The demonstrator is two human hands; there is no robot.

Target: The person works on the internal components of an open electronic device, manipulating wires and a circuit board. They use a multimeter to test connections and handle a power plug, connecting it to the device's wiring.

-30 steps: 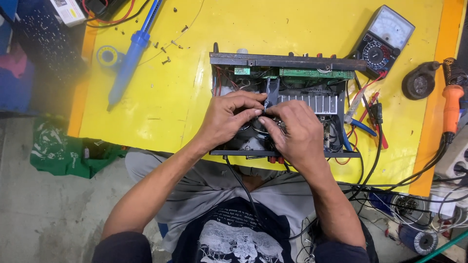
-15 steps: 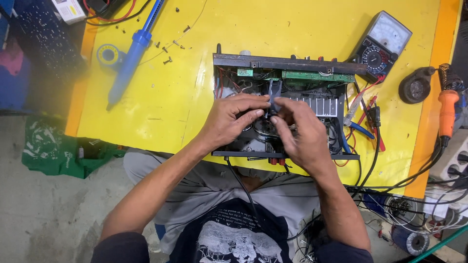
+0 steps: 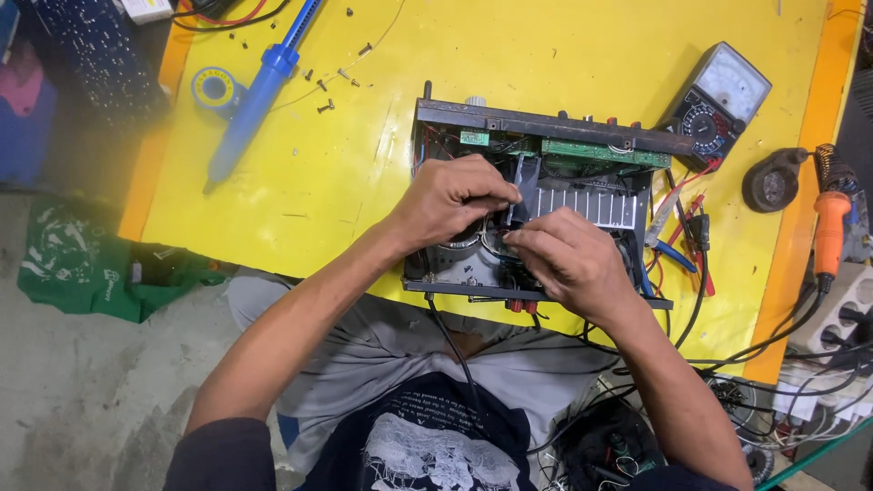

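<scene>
Right now the fingers (image 3: 491,193) of the left hand (image 3: 450,198) are pinched together over something small at the middle of the open amplifier chassis (image 3: 536,205), though what they grip is hidden under the knuckles, so I cannot tell whether it is a wire or a part. The right hand (image 3: 568,264) sits just beside and slightly nearer the body, its fingertips drawn together on a thin lead or small piece next to the ribbed silver heat sink (image 3: 587,206); that too is too small to name. The chassis lies flat near the front edge of the yellow desk (image 3: 318,182), its lid off, a green circuit board (image 3: 605,152) along the far wall and a dark round transformer partly showing beneath the hands. Red and blue-handled pliers (image 3: 677,238) lie touching the chassis on its right, an analogue multimeter (image 3: 718,100) stands beyond its far right corner, and an orange-handled soldering iron (image 3: 829,227) rests at the desk's right border. Well apart to the left are a blue desoldering pump (image 3: 259,86), a roll of tape (image 3: 216,89) and loose screws (image 3: 326,106). As I judge it, a tug could snap a thin lead or lift a solder joint, the heat sink fins could nick a knuckle, and cables trailing off the front edge toward the lap could snag and drag the chassis.
</scene>
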